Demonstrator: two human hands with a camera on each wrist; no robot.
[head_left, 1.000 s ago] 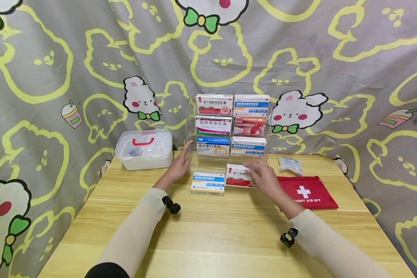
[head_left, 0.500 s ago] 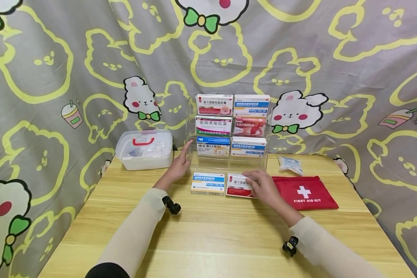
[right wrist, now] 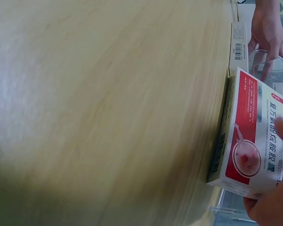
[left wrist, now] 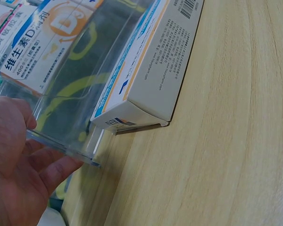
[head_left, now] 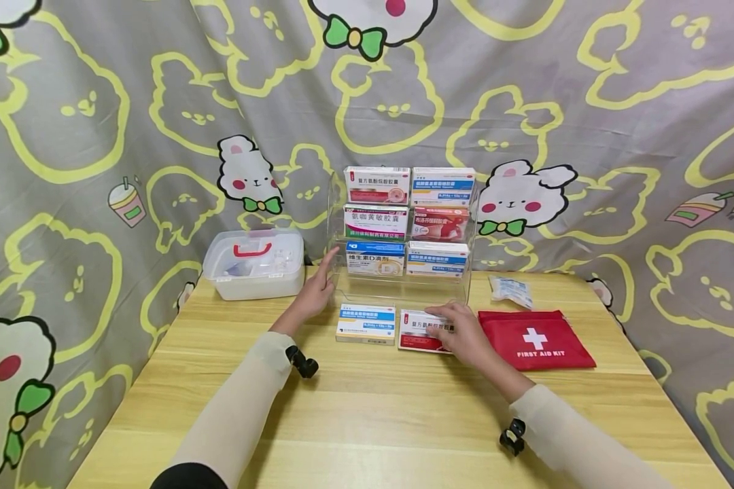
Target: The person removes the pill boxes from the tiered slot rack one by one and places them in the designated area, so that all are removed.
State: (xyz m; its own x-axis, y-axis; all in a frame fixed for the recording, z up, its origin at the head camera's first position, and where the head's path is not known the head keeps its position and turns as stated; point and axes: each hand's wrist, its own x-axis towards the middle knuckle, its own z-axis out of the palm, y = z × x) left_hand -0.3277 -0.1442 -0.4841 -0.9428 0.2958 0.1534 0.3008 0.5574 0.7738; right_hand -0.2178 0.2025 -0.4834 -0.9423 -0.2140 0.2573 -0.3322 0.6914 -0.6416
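Note:
A clear display stand (head_left: 397, 291) holds medicine boxes in rows. At its left side, my left hand (head_left: 315, 293) grips the edge; in the left wrist view the thumb and fingers (left wrist: 61, 172) lie on either side of the clear plastic. My right hand (head_left: 465, 334) holds a red-and-white medicine box (head_left: 414, 329) by its right end, low in front of the stand. The right wrist view has the thumb on the printed face of that box (right wrist: 252, 132). Just left of it, a blue-and-white medicine box (head_left: 365, 324) leans back at the stand's foot.
A lidded plastic case (head_left: 257, 268) with a red handle stands left of the display. To the right lie a red first aid pouch (head_left: 535, 350) and a small blue-and-white packet (head_left: 511, 291). A patterned curtain (head_left: 367, 102) hangs behind the wooden table (head_left: 355, 414).
My right hand has brought the red-and-white medicine box down and toward me, level with the blue-and-white one. The left hand has stayed at the stand's edge.

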